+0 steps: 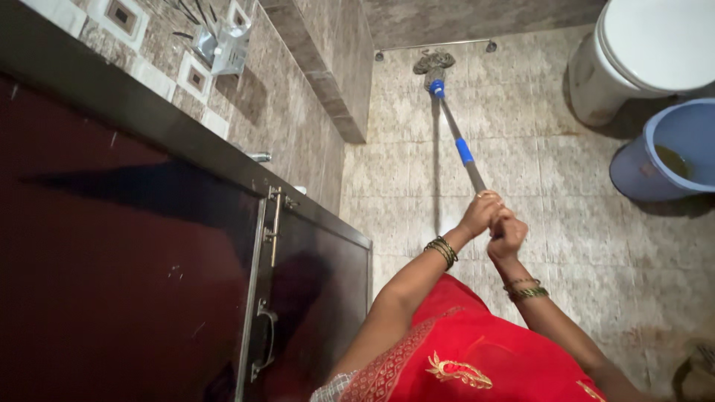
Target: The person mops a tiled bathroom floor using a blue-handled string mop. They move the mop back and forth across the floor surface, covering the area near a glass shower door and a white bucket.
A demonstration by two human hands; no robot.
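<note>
both hands, left hand [480,212] and right hand [508,234], closed on mop handle [463,149]; mop head [433,63] far ahead of grip, on floor [521,149]. risk: wet tiles, slip; swing hits bucket [670,149] right of grip.

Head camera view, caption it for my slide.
Both hands grip a blue-banded metal mop handle, grey mop head on tiled floor.

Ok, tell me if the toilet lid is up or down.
Down: the white toilet lid lies flat over the bowl, covering the opening.
</note>
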